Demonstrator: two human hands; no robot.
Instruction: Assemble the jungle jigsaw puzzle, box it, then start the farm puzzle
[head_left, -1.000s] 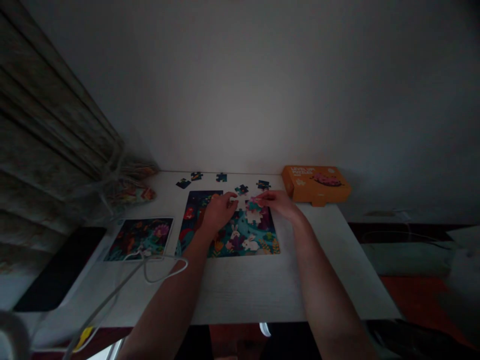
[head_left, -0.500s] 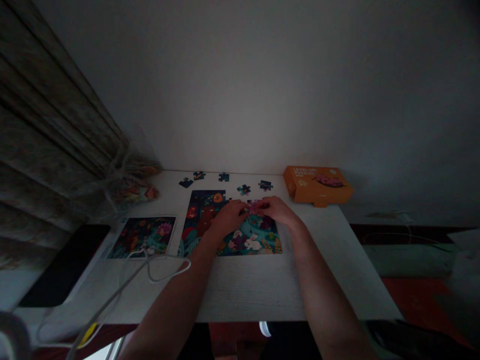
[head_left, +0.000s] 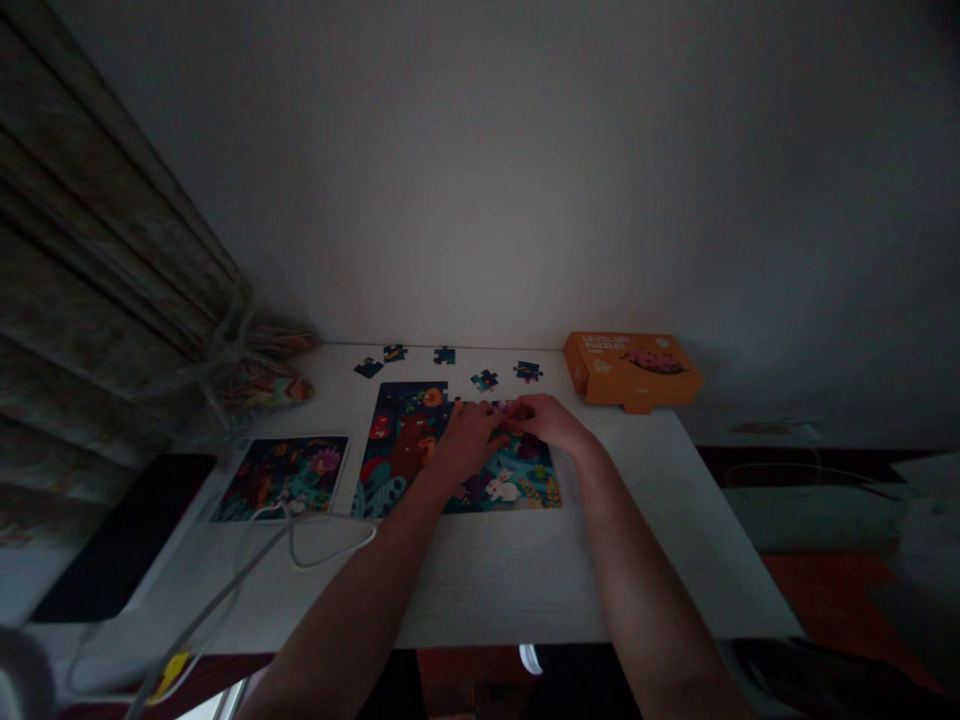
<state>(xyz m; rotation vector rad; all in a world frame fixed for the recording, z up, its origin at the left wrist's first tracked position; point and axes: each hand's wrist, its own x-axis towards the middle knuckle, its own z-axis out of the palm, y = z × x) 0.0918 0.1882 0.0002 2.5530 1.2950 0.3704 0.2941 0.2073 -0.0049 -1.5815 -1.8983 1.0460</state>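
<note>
A colourful jigsaw puzzle [head_left: 401,440] lies partly put together on the white table [head_left: 487,580]. My left hand [head_left: 469,442] rests flat on its middle, fingers spread over the pieces. My right hand [head_left: 546,420] is at the puzzle's upper right. Its fingertips pinch a pink puzzle piece [head_left: 501,408], pressed against the puzzle right beside my left fingertips. Several loose pieces lie beyond the puzzle near the wall, among them a teal piece [head_left: 484,380] and a dark piece [head_left: 527,371].
An orange puzzle box [head_left: 631,370] stands at the table's far right. A printed reference picture [head_left: 281,475] lies left of the puzzle, with a white cable [head_left: 300,540] looping over it. A black flat object [head_left: 120,530] and a tied curtain [head_left: 90,300] are at the left.
Both hands have come closer together over the puzzle's upper middle. My left hand slid right and down onto the pieces, covering the white gap that showed before. The pink piece has come down onto the puzzle.
</note>
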